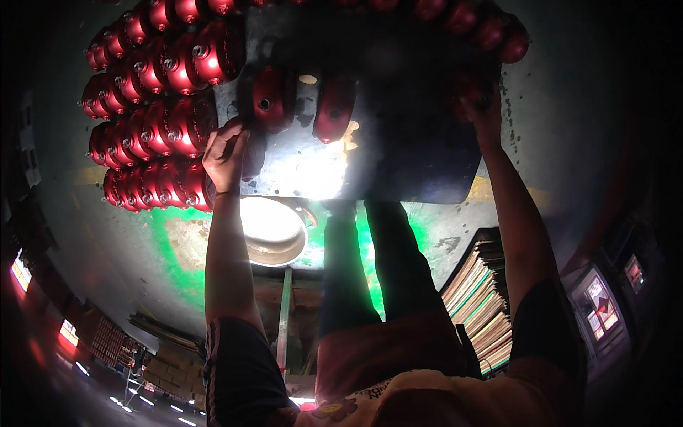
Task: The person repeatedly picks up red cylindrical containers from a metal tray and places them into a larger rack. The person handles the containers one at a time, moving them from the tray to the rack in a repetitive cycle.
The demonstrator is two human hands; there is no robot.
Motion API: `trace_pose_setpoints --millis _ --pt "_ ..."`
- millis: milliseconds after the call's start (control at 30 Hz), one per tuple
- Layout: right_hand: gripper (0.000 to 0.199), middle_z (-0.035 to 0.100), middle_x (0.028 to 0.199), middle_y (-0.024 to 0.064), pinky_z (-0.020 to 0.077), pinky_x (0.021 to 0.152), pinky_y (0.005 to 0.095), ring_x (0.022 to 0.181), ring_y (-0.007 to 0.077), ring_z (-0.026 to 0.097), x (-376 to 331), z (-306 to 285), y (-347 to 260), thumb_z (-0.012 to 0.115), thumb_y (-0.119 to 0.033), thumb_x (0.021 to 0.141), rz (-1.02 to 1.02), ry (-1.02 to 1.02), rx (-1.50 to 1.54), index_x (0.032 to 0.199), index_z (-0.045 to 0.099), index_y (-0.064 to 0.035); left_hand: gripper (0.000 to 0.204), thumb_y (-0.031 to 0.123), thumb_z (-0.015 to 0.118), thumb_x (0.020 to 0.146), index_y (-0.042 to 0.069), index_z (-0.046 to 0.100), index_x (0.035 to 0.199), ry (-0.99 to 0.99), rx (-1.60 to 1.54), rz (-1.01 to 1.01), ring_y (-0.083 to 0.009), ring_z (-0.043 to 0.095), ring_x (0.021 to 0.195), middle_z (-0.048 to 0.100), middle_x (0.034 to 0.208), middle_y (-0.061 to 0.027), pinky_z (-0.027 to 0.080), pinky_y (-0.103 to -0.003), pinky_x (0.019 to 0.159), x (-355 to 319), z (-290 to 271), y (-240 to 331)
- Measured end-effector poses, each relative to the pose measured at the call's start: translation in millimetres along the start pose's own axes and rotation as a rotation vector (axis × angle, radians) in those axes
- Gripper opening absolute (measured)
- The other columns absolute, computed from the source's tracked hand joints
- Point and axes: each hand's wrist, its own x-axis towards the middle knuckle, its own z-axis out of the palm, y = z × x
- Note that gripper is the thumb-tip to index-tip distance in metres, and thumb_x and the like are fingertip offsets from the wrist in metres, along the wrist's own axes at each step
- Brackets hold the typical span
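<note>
My left hand [226, 153] is closed in a pinch beside the rows of glossy red metal cylinders [188, 124]; whatever its fingers hold is too small or hidden to make out. Those cylinders lie on their sides, with small metal fittings on them. Next to that hand, a dark rounded shape [254, 153] rests in shadow. Two more red cylinders lie apart on the dark board: one [272, 99] with a round opening facing me, another [334, 110] to its right. At the far right my right hand [485, 117] grips a shadowed red cylinder [471, 92]; its fingertips are hard to see.
More red cylinders [491, 32] line the far right edge of the board [413, 164]. A pale round basin [274, 231] stands below the board's near edge, by my left forearm. A stack of flat sheets [480, 295] lies near my right leg.
</note>
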Motion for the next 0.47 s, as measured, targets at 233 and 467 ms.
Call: trace_pose_setpoints --millis 233,467 --pt "0.102 0.050 0.140 0.0201 0.0402 0.109 0.0422 0.130 0.0328 0.048 -8 8 -30 0.083 -0.031 0.067 0.186 0.102 -0.099 0.150 0.030 -0.0049 0.031 0.002 0.079 0.081 0.005 0.072 0.111 0.118 -0.221 -0.232 -0.0033 0.052 0.075 0.059 0.080 0.0056 0.046 -0.019 0.072 1 3 1" --pt "0.092 0.049 0.144 0.0147 0.0366 0.113 0.0424 0.132 0.0289 0.050 -83 57 -83 0.070 -0.002 0.070 -0.211 -0.029 -0.068 0.152 0.029 -0.0125 0.037 0.004 0.078 0.083 0.010 0.069 0.118 0.279 -0.285 -0.185 -0.0060 0.052 0.074 0.057 0.080 0.0037 0.046 -0.019 0.075 18 3 -1"
